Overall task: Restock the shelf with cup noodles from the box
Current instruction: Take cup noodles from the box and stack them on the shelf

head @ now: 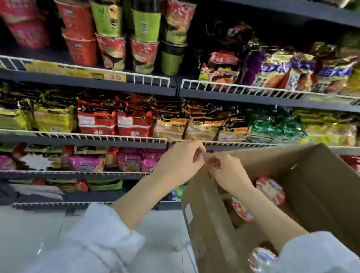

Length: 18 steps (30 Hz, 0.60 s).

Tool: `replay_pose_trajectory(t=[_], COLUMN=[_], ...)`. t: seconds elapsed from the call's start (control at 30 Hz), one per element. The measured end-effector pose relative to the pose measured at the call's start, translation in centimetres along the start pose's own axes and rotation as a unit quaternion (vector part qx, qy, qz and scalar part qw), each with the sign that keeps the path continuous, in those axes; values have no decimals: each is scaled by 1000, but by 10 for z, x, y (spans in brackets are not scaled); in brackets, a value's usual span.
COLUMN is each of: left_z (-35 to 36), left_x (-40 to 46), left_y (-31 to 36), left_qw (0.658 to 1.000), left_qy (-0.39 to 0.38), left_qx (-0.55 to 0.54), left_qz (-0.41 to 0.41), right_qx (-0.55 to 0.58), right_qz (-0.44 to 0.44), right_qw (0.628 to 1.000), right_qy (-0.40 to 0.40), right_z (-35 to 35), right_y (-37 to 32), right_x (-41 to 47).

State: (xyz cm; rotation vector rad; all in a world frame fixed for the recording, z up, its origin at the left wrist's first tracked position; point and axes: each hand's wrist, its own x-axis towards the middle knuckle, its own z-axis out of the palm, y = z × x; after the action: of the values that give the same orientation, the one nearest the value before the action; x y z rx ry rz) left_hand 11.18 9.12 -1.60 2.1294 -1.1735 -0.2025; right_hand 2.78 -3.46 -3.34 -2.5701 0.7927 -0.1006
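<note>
The left hand (180,159) and right hand (224,171) are seen touching, fingers curled (any grasp cannot be told), above the box (208,230), wherein cup noodles (271,190) are left, below the shelf (77,78).

Pale glossy floor (15,236) (tiled).

Left hand (180,159) and right hand (226,174) met fingertip to fingertip above cardboard box (208,226) corner, fingers curled; whether anything held, unclear. Cup noodles (271,190) lay inside box. Stacked cups (142,32) on top shelf (77,80).
</note>
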Motion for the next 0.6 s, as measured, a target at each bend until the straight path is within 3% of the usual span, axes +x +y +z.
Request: replay_pose_trajectory(t=[0.3, 0.47, 0.6], left_z=[92, 139, 187], left_x=[-25, -4, 35], left_y=[102, 125, 124], left_qw=[998, 994, 978], left_qy=[-60, -83, -148], left_qx=[28, 27, 86], left_qz=[-20, -58, -117], right_qx=[-67, -54, -62], right_qz=[40, 69, 70], right_qw=[996, 993, 989], right_qy=[-49, -85, -115], right_z=[-19, -24, -38], right_y=[104, 172, 224], right_x=[-63, -50, -25])
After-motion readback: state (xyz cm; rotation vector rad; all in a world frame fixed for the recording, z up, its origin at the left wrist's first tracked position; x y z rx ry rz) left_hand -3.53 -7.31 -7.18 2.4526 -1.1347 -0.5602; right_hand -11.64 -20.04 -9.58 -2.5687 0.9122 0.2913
